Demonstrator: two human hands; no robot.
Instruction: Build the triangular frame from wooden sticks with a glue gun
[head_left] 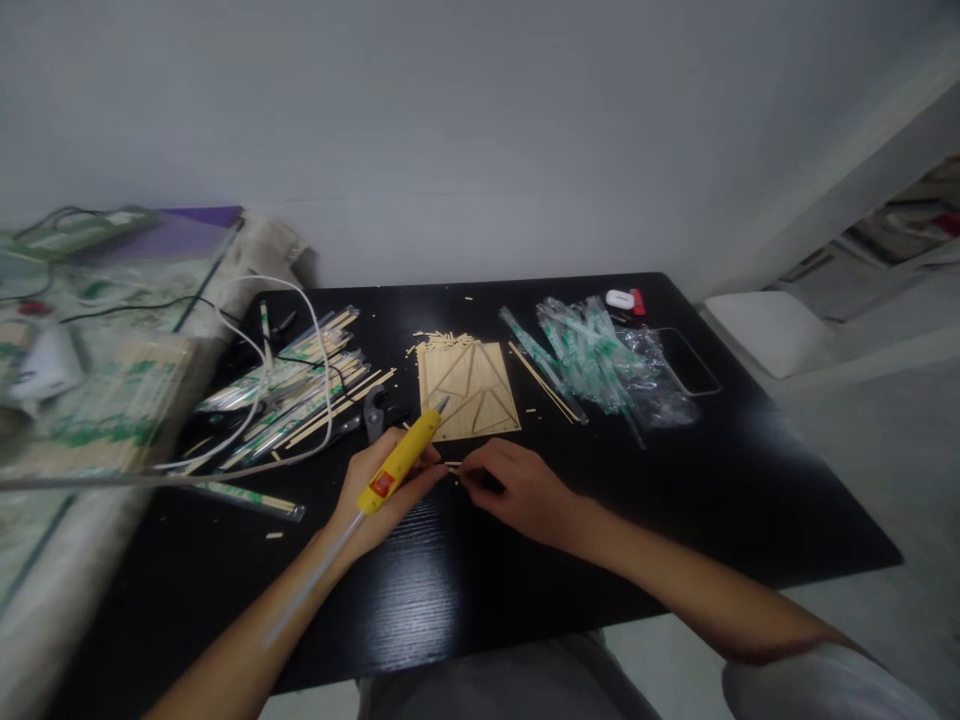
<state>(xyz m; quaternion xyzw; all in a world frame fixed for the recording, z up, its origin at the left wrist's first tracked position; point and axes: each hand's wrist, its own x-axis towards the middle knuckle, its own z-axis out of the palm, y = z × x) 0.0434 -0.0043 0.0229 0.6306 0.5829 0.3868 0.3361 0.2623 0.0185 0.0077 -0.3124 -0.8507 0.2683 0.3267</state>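
Note:
My left hand (390,515) is closed around a yellow hot glue gun (401,462), its nozzle tilted up and away and a whitish glue stick trailing back over the wrist. The thumb reaches toward my right hand (525,492), whose fingers are pinched on a short piece of wooden stick (453,467). Partly hidden by fingertips, that piece sits just in front of a square wooden panel (487,412). Raised strips form triangles on the panel. A heap of short cut stick pieces (448,341) lies along its far edge.
Wrapped chopsticks (300,400) and pliers (374,415) lie left, with a white cable (328,400) looping over them. Crumpled clear wrappers (589,350), loose sticks (541,380), a phone (688,360) and a white case (619,299) are right. A wall stands behind the black table (675,500).

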